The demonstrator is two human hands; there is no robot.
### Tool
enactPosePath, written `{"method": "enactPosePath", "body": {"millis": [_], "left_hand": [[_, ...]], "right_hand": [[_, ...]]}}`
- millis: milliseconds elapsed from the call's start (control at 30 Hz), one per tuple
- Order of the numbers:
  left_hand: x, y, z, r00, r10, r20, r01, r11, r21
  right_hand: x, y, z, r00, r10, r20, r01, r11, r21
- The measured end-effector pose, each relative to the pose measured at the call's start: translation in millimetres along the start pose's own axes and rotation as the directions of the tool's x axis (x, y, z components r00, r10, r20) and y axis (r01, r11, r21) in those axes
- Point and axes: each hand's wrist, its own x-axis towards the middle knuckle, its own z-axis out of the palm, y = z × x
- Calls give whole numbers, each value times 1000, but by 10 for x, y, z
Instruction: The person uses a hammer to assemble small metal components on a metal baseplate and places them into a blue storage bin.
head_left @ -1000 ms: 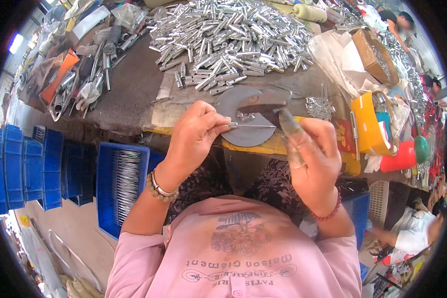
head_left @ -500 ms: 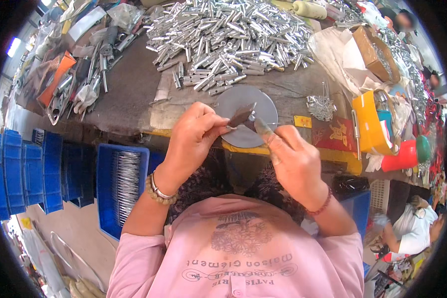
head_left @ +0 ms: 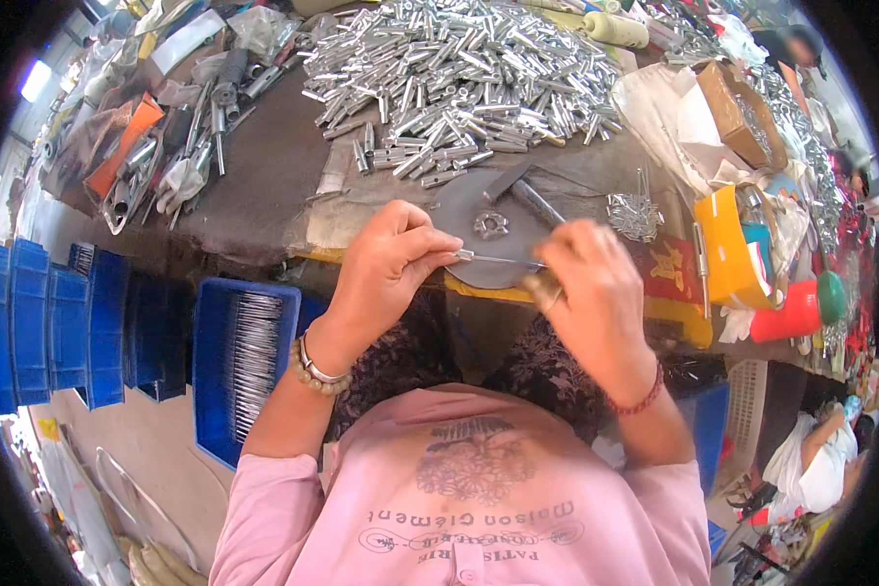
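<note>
My left hand (head_left: 391,259) pinches a small silver metal piece (head_left: 466,256) between thumb and fingertips. From that piece a thin metal rod (head_left: 503,260) runs rightward over the round grey plate (head_left: 449,210). Smeared by motion, my right hand (head_left: 591,278) is at the rod's far end; whether its fingers grip the rod cannot be made out. A hammer (head_left: 535,200) lies across the plate's back right part, its handle reaching toward my right hand. Beside the hammer head, a small ring-shaped metal part (head_left: 490,225) rests on the plate.
Behind the plate is a big heap of silver metal tubes (head_left: 459,78). Thin metal pins (head_left: 635,215) lie to the right, near a yellow box (head_left: 728,244) and a red container (head_left: 786,311). Tools (head_left: 205,127) clutter the left. Below stands a blue bin (head_left: 202,391) of rods.
The hammer, held in my right hand before, now lies on the plate. My right hand has moved slightly to the right. My left hand keeps its pinch in nearly the same place.
</note>
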Motion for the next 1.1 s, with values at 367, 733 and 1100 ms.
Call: {"method": "enactPosePath", "body": {"millis": [367,733,1100], "left_hand": [[-402,278,260,938,-146,-314,117,987,-109],[-579,442,234,772,-629,87,464,465,-754],[-1899,-495,-799,441,-795,-417,560,607,-564]], "right_hand": [[-340,-309,133,700,223,679,-710,318,628],[-417,-516,385,688,55,724,-721,160,674],[-239,-258,345,858,316,405,-510,422,750]]}}
